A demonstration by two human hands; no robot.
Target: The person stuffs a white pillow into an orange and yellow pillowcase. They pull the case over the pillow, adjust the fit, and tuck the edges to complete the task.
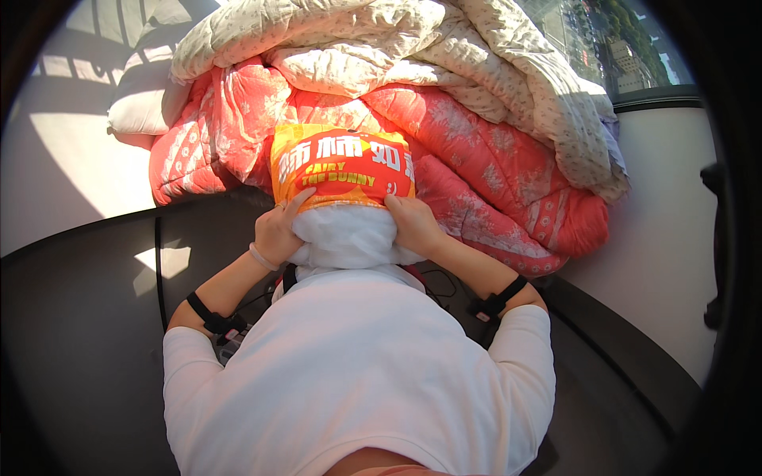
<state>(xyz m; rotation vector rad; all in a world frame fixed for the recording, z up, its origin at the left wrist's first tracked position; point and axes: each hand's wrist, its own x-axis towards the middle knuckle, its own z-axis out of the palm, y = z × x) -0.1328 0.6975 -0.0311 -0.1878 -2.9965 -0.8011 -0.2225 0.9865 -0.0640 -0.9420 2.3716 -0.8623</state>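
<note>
A red and orange printed fabric cover [351, 160], bearing writing, lies over part of a white stuffed pillow insert [345, 235]. Its lower edge crosses the insert, and white filling bulges out on the side towards my body. With my left hand [281, 229] I grip the cover's edge and the insert at the left, thumb on top of the print. My right hand [414, 221] pinches the same edge at the right, thumb likewise on top. The fingers beneath are mostly hidden.
Beyond the cover a red floral quilt [464, 143] is heaped, with a cream patterned comforter [381, 41] over it. A pale pillow [149, 98] rests at the left. Black cables [440, 282] trail beside my lap. A window [625, 47] is at the upper right.
</note>
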